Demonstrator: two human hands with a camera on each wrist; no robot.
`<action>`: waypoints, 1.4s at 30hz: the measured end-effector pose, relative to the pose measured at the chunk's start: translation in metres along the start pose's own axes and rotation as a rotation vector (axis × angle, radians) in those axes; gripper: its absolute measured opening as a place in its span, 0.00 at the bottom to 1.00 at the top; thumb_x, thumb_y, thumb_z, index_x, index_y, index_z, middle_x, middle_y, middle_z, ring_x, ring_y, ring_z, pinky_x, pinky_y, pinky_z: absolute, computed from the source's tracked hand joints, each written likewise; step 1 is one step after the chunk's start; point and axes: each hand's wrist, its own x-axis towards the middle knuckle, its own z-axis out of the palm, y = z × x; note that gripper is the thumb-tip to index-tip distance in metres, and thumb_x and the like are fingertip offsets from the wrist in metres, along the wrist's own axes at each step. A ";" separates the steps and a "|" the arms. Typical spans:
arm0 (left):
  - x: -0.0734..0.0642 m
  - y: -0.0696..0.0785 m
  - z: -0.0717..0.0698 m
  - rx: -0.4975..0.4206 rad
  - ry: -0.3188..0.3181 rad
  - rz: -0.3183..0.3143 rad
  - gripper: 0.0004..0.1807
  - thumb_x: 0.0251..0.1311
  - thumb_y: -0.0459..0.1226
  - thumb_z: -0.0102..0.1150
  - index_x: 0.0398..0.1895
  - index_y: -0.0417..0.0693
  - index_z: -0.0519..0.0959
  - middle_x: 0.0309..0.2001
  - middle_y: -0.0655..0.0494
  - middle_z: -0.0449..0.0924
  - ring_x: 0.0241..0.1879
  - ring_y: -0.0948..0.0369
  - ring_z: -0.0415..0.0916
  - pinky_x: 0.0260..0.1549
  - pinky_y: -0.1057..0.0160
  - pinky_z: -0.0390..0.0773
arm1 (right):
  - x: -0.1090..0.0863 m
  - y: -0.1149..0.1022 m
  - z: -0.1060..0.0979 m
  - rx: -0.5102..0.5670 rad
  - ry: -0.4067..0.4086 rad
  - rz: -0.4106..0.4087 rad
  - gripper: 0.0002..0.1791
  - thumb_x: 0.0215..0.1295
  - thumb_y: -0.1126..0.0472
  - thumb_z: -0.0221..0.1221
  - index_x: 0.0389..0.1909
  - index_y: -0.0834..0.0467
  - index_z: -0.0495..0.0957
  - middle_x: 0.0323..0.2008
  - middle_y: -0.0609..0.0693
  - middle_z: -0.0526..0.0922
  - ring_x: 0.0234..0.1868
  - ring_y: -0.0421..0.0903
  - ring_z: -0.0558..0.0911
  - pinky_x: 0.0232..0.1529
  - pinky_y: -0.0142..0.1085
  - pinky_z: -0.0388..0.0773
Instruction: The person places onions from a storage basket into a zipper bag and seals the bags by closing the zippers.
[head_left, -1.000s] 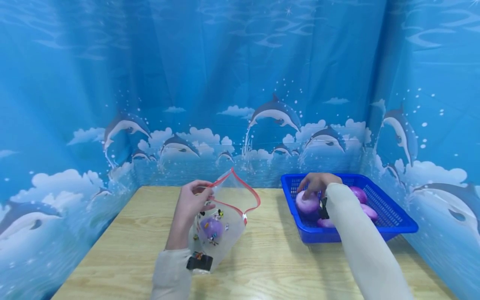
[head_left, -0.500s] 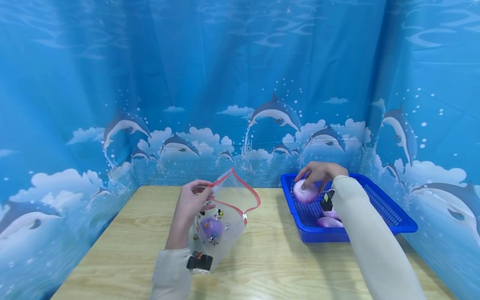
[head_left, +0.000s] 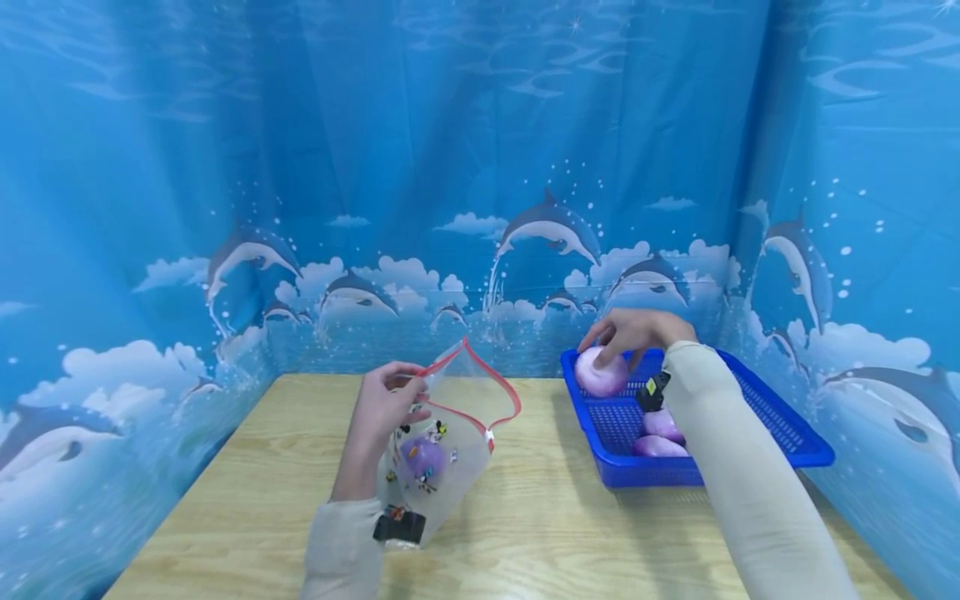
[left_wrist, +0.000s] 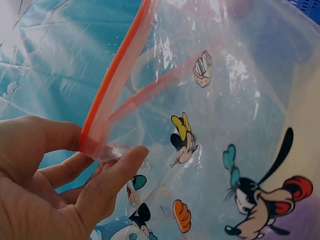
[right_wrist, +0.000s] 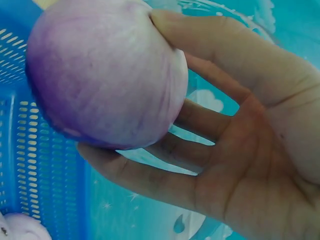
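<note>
My right hand (head_left: 636, 332) holds a purple-and-white onion (head_left: 602, 372) at the left side of the blue basket (head_left: 813, 454), lifted above its floor. The right wrist view shows thumb and fingers round the onion (right_wrist: 107, 75). With thumb and fingers my left hand (head_left: 386, 407) pinches one edge of a clear zip bag (head_left: 468, 479). Its red-rimmed mouth gapes wide, and a white slider sits at the right end. Cartoon figures are printed on the plastic. Low inside the bag sits another purple onion (head_left: 424, 457).
More onions (head_left: 660, 447) lie in the basket, partly hidden behind the right sleeve. Bag and basket stand apart on a light wooden table (head_left: 540, 508). A blue dolphin-print curtain (head_left: 420, 167) hangs behind and at both sides.
My right hand has lifted the onion off the basket's floor and shifted it slightly left, toward the near-left rim. The left hand and the bag have stayed in place.
</note>
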 end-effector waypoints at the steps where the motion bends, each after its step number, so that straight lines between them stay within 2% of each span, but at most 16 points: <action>1: 0.000 0.000 0.000 0.000 -0.001 -0.001 0.14 0.74 0.36 0.57 0.58 0.44 0.79 0.53 0.40 0.79 0.48 0.53 0.82 0.40 0.61 0.92 | -0.001 -0.002 0.000 0.000 0.002 -0.004 0.27 0.67 0.53 0.68 0.66 0.54 0.78 0.72 0.67 0.69 0.71 0.65 0.71 0.54 0.50 0.90; 6: -0.001 0.000 0.000 0.000 0.000 0.000 0.14 0.73 0.36 0.57 0.58 0.44 0.79 0.53 0.40 0.79 0.48 0.52 0.82 0.40 0.61 0.92 | -0.002 -0.013 -0.001 -0.041 0.013 -0.016 0.26 0.67 0.53 0.69 0.65 0.52 0.79 0.70 0.63 0.73 0.67 0.61 0.75 0.55 0.49 0.90; 9: -0.001 0.000 0.001 -0.001 -0.001 0.005 0.14 0.73 0.36 0.57 0.58 0.44 0.80 0.53 0.40 0.79 0.48 0.52 0.82 0.40 0.61 0.92 | -0.002 -0.022 -0.002 -0.048 0.014 -0.033 0.26 0.67 0.55 0.68 0.66 0.53 0.79 0.69 0.63 0.74 0.66 0.59 0.77 0.56 0.49 0.89; 14: -0.001 0.000 0.000 -0.002 -0.004 0.012 0.14 0.73 0.36 0.57 0.58 0.43 0.80 0.53 0.39 0.79 0.48 0.52 0.82 0.40 0.61 0.92 | -0.004 -0.038 -0.002 -0.068 0.028 -0.074 0.26 0.67 0.57 0.68 0.66 0.56 0.79 0.65 0.62 0.77 0.63 0.58 0.78 0.55 0.49 0.90; 20: -0.001 0.000 0.000 -0.002 -0.006 0.014 0.14 0.73 0.36 0.57 0.58 0.43 0.80 0.53 0.40 0.79 0.47 0.53 0.82 0.40 0.61 0.93 | -0.003 -0.055 0.000 -0.128 0.043 -0.112 0.25 0.67 0.57 0.68 0.64 0.53 0.80 0.63 0.60 0.80 0.59 0.55 0.81 0.50 0.46 0.91; 31: 0.000 0.000 0.000 -0.003 -0.007 0.015 0.14 0.73 0.36 0.57 0.57 0.43 0.80 0.52 0.40 0.79 0.46 0.54 0.82 0.40 0.61 0.93 | 0.000 -0.085 0.004 -0.176 0.053 -0.194 0.23 0.66 0.57 0.69 0.62 0.50 0.82 0.63 0.57 0.80 0.59 0.55 0.81 0.48 0.43 0.91; 42: -0.001 0.001 0.001 -0.003 -0.008 0.004 0.14 0.73 0.36 0.57 0.57 0.43 0.80 0.53 0.40 0.79 0.48 0.52 0.82 0.40 0.60 0.93 | 0.003 -0.114 0.013 -0.218 0.046 -0.260 0.22 0.65 0.57 0.70 0.60 0.49 0.84 0.58 0.54 0.83 0.54 0.51 0.81 0.44 0.39 0.91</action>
